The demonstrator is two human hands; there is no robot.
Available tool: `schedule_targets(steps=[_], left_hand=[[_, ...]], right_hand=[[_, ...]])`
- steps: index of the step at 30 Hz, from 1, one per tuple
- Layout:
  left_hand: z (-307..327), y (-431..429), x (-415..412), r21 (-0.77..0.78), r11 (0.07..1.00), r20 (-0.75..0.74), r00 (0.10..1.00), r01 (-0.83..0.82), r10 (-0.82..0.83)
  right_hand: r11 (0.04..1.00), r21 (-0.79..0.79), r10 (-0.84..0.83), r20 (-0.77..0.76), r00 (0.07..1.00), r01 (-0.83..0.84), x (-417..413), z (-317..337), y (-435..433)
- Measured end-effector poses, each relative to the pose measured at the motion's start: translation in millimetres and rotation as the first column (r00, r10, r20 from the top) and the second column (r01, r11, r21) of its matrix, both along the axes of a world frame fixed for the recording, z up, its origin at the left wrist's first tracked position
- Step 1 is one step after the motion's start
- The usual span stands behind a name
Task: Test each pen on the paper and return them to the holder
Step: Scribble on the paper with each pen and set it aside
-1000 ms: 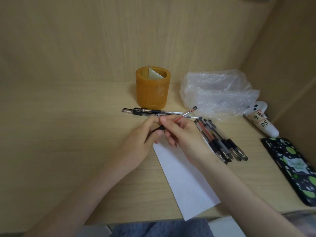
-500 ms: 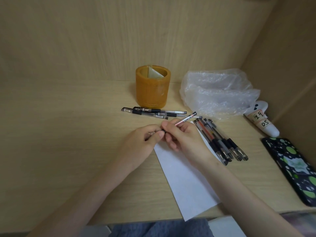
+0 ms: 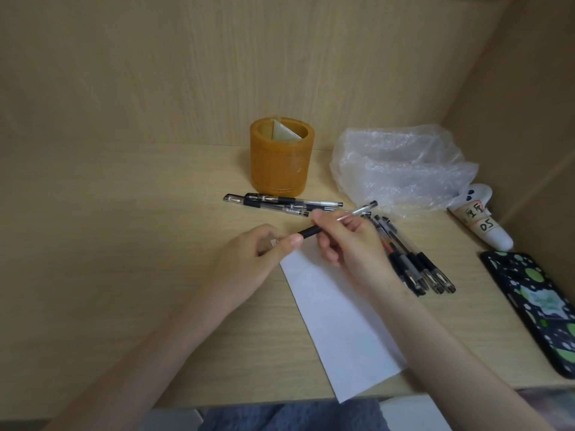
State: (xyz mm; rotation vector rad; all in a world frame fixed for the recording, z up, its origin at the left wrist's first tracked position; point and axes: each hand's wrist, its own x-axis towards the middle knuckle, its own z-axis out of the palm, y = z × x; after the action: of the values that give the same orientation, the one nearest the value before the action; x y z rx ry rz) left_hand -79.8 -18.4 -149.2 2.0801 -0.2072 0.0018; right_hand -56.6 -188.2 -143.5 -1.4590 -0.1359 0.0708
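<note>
My right hand (image 3: 351, 244) pinches a clear pen with a black grip (image 3: 308, 233) by its barrel, over the top of the white paper (image 3: 342, 321). The pen's far end points up and right. My left hand (image 3: 255, 259) pinches the pen's near end between thumb and fingers, hiding the tip. The amber pen holder (image 3: 281, 160) stands behind them with no pens in it. Three pens (image 3: 280, 203) lie in front of the holder. Several more pens (image 3: 413, 262) lie right of my right hand.
A crumpled clear plastic bag (image 3: 401, 169) sits at the back right. A white labelled object (image 3: 479, 222) and a black phone with green spots (image 3: 535, 306) lie along the right side. Wooden walls close the desk at the back and right.
My hands have drawn slightly apart, and the pen's black grip now shows between them. The pen's far end has stayed pointing up and right.
</note>
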Motion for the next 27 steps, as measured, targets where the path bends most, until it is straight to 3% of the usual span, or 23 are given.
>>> schedule_targets(steps=[2, 5, 9, 14, 18, 24, 27], left_hand=[[-1.4, 5.1, -0.3, 0.036, 0.998, 0.013, 0.999, -0.045, 0.045], [-5.8, 8.2, -3.1, 0.202, 0.979, 0.082, 0.996, 0.016, -0.034], [-10.5, 4.3, -6.4, 0.366, 0.928, 0.129, 0.985, 0.062, -0.117], [-11.9, 0.4, -9.8, 0.506, 0.861, 0.145, 0.979, 0.052, -0.144], [-13.9, 0.3, -9.2, 0.518, 0.854, 0.154, 0.978, 0.042, -0.141], [-15.7, 0.1, -8.2, 0.517, 0.855, 0.158, 0.979, 0.03, -0.13], [-16.2, 0.1, -8.6, 0.516, 0.856, 0.144, 0.982, 0.034, -0.125]], right_hand=[[0.997, 0.032, -0.068, -0.044, 0.997, 0.07, 7.9, 4.6, -7.5], [0.987, 0.082, -0.126, -0.124, 0.984, 0.137, 20.5, 8.3, -18.4], [0.984, 0.14, -0.076, -0.24, 0.968, 0.112, 35.0, 4.1, -18.6], [0.959, 0.255, -0.055, -0.245, 0.968, 0.12, 41.9, -0.2, -5.8], [1.0, -0.012, 0.013, -0.153, 0.988, -0.015, 41.4, 0.1, 3.1], [0.934, -0.278, -0.214, 0.07, 0.974, 0.225, 47.5, -9.3, 12.4], [0.897, -0.31, -0.275, 0.165, 0.947, 0.314, 46.1, -16.2, 15.1]])
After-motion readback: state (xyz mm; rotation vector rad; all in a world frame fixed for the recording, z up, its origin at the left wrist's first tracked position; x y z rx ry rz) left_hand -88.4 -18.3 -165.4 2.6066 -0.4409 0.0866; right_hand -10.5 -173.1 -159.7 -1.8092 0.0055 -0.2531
